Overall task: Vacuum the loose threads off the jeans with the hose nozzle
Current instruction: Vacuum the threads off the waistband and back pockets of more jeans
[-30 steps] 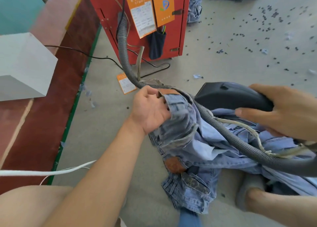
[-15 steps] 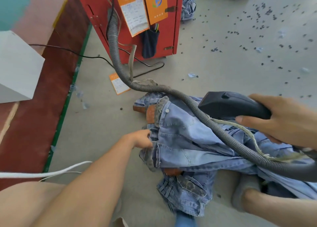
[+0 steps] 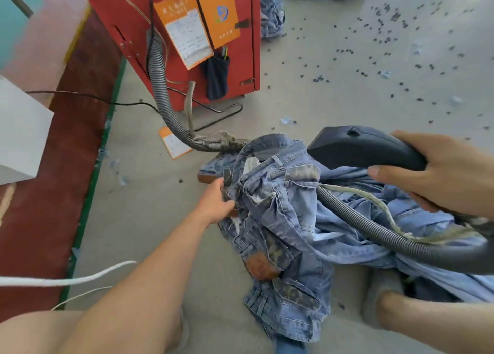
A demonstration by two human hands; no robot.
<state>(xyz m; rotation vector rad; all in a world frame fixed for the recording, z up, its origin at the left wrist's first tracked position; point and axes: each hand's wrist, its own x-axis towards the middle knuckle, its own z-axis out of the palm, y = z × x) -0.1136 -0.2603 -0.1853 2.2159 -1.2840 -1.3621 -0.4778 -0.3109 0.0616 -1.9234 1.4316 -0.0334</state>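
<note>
The left hand (image 3: pixel 217 200) pinches the waistband of the jeans (image 3: pixel 280 214), heaped on the floor (image 3: pixel 334 86), likely to spread the denim for suction; the right hand (image 3: pixel 441 172) wraps the nozzle (image 3: pixel 358 146), held just above the cloth, hose (image 3: pixel 374 228) trailing across

Both forearms are bare, with no sleeves, watch or rings in view. The left hand (image 3: pixel 213 204) and right hand (image 3: pixel 438 172) wear no gloves. A grey fabric sock (image 3: pixel 379 297) covers one foot.
</note>
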